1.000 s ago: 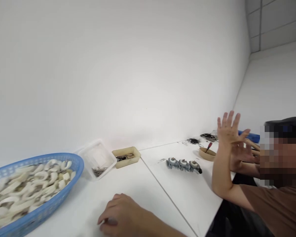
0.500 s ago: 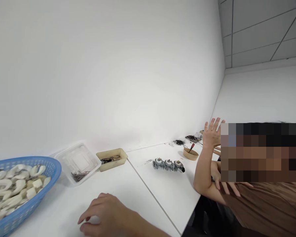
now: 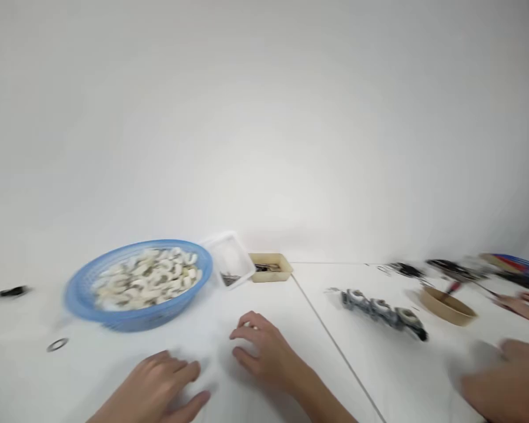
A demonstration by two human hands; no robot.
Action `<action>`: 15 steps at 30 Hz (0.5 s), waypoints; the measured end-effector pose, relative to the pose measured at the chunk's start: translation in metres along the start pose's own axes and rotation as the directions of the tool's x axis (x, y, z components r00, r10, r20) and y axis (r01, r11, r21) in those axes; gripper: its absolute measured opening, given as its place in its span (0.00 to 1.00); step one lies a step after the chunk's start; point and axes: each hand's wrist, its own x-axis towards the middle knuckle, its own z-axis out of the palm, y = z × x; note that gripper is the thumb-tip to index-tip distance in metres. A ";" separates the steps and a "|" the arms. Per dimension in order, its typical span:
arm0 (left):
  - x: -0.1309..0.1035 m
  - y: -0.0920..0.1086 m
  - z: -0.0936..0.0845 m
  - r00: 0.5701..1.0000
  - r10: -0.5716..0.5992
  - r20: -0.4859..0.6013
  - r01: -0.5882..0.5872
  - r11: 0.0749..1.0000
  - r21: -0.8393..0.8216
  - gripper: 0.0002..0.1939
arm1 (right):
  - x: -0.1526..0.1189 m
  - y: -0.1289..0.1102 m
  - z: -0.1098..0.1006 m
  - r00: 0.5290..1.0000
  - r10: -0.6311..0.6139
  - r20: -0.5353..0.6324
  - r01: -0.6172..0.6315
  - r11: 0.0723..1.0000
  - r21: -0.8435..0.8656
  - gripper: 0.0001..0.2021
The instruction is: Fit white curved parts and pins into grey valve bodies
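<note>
My left hand (image 3: 158, 385) is low over the white table, its fingers loosely curled and the thumb apart, with nothing seen in it. To its right, my right hand (image 3: 264, 352) hovers with fingers bent and the thumb spread away. A small pale spot shows between its upper fingers, too blurred to identify. Behind my hands on the left sits a blue basket (image 3: 86, 294) full of white curved pieces (image 3: 150, 279). A clear plastic box (image 3: 235, 255) with thin metal parts and a beige tray (image 3: 271, 276) with dark metal pieces stand beyond my right hand.
Right of the table seam lies a row of grey metal parts (image 3: 381, 311). Farther right are an oval tan bowl (image 3: 449, 308) with a red-handled tool (image 3: 453, 288), dark cords (image 3: 405, 269) and another person's blurred hand (image 3: 506, 382). A ring (image 3: 57, 345) lies at left.
The view has swung left, so the basket shows whole and the other person's head is out of frame. My left hand has come into view; my right hand's fingers remain bent.
</note>
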 end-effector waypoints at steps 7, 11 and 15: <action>0.008 0.014 -0.025 0.996 -0.036 0.085 0.030 0.998 0.064 0.16 | -0.003 -0.008 0.002 0.995 0.002 0.102 -0.001 1.000 -0.011 0.12; 0.006 0.010 -0.019 0.994 -0.049 0.097 0.043 0.997 0.056 0.17 | -0.003 -0.014 0.000 0.995 -0.047 0.093 0.048 0.999 -0.005 0.12; 0.006 0.013 -0.018 0.993 -0.036 0.108 0.031 0.998 0.050 0.17 | -0.003 -0.012 0.003 0.992 -0.052 0.114 0.052 0.999 0.008 0.10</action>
